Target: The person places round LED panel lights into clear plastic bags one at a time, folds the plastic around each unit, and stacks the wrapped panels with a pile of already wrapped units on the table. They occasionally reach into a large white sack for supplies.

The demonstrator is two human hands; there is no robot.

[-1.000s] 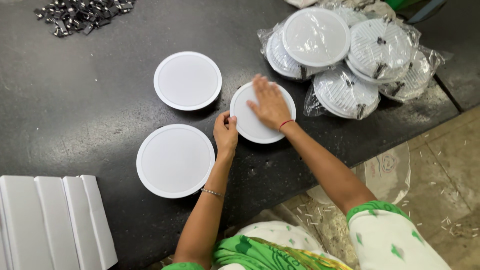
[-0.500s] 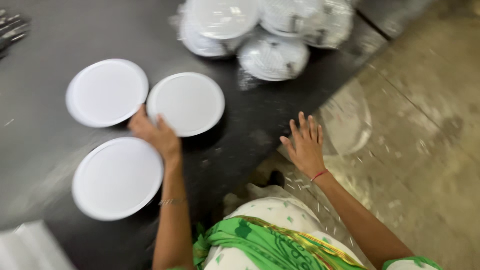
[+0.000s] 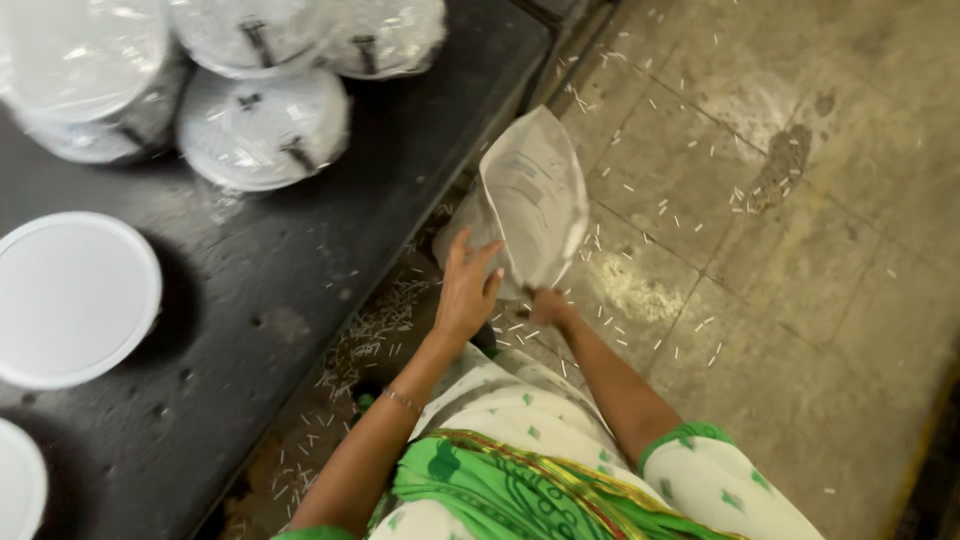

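Head view, left hand: the left hand (image 3: 467, 291) is off the table edge with fingers spread, palm and fingertips laid against the near left side of the plastic bag (image 3: 530, 200); flat on it rather than wrapped around it.
Head view, right hand: the right hand (image 3: 547, 304) is closed on the bag's lower edge from below, mostly hidden behind the bag.
Head view, plastic bag: a clear, empty-looking pouch with faint print, held up above the floor just to the right of the table's edge, between both hands, its mouth pointing up and away.
Head view, table: a dark worktop (image 3: 300, 280) fills the left side, with small pale shavings near its edge.
Head view, white discs: one round white disc (image 3: 72, 298) lies at the left on the table; the rim of another white disc (image 3: 18, 485) shows at the near left corner.
Head view, bagged pieces: a heap of wrapped round fittings (image 3: 262, 128) in clear film sits at the far left of the table, well apart from both hands.
Head view, floor: the concrete floor (image 3: 780, 260) on the right is strewn with thin white slivers.
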